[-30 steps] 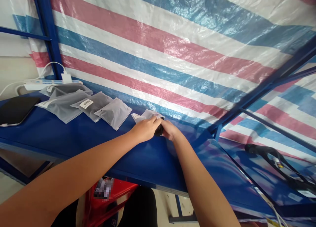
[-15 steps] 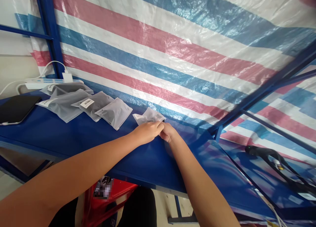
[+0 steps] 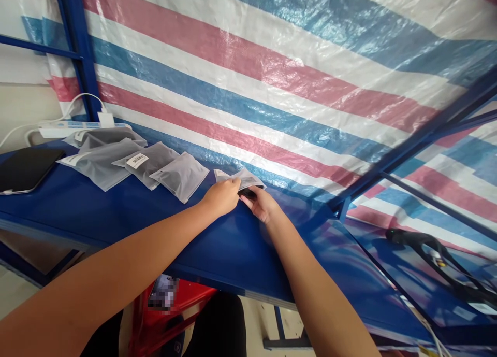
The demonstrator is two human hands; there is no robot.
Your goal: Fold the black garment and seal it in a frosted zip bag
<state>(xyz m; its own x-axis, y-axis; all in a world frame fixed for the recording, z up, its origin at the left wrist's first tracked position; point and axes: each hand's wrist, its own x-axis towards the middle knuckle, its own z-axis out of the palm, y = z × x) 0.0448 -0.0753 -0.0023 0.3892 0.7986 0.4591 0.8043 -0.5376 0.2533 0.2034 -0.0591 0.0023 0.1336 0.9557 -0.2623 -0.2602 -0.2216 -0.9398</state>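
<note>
Over the blue table, a frosted zip bag with printing on it is between my hands. My left hand is closed, pinching the near edge of this bag. My right hand has its fingers round a small black item at the bag's opened mouth; its kind cannot be made out. To the left lie several filled frosted zip bags, among them one with a barcode label and a nearer one with dark contents.
A black tablet-like device lies at the table's left end, near a white power strip with a plugged-in charger. Striped sheeting hangs behind. A black strap-like object is at right. Below, a phone rests on a red stool.
My hands, which were together at the bag's edge, have moved apart a little. The bag's mouth now gapes and the black item shows between them.
</note>
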